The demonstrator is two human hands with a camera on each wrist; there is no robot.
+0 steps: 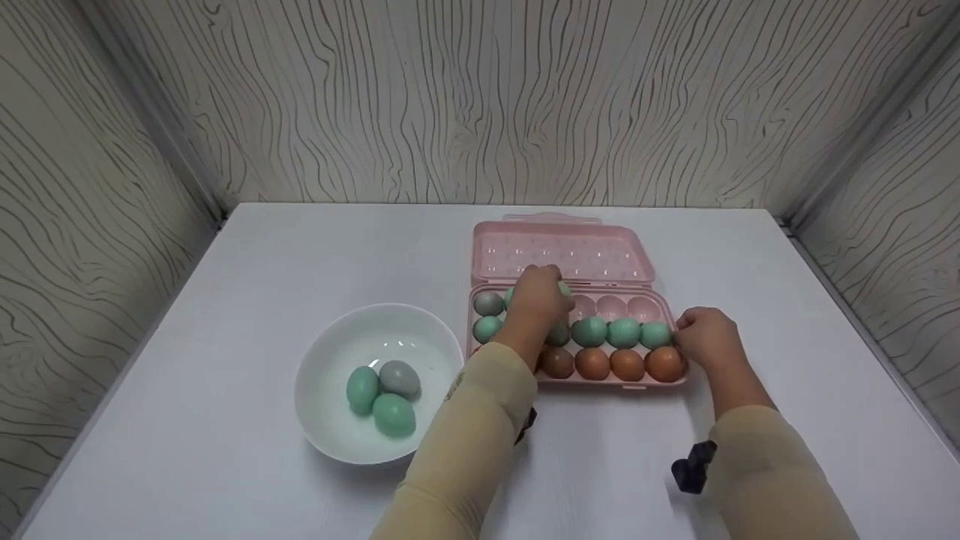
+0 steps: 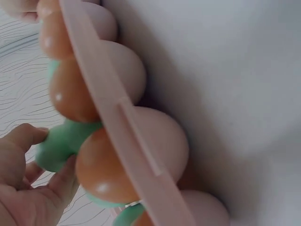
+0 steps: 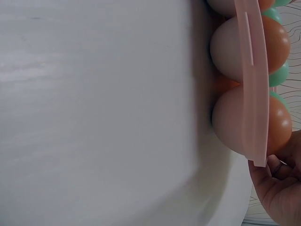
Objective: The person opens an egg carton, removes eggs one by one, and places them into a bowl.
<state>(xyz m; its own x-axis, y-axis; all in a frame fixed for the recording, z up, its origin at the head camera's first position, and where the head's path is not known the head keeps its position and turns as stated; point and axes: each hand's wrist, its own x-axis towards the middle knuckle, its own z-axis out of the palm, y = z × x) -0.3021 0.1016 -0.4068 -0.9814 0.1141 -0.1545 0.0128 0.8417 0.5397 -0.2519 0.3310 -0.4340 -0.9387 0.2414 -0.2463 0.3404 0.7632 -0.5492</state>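
Note:
A pink plastic egg carton lies with its lid tipped back. Over its back row, my left hand pinches a green egg between thumb and fingers. My right hand grips the carton's right edge, with thumb and fingers on the rim in the right wrist view. Brown eggs fill the visible front row, and green eggs sit in the middle row. At the back left corner rests a grey egg; the right-hand back cups hold nothing. My left hand and sleeve hide part of the carton.
Left of the carton stands a white bowl holding two green eggs and a grey egg. My left forearm passes over the bowl's right side. Wood-patterned panels rise behind and beside the white table.

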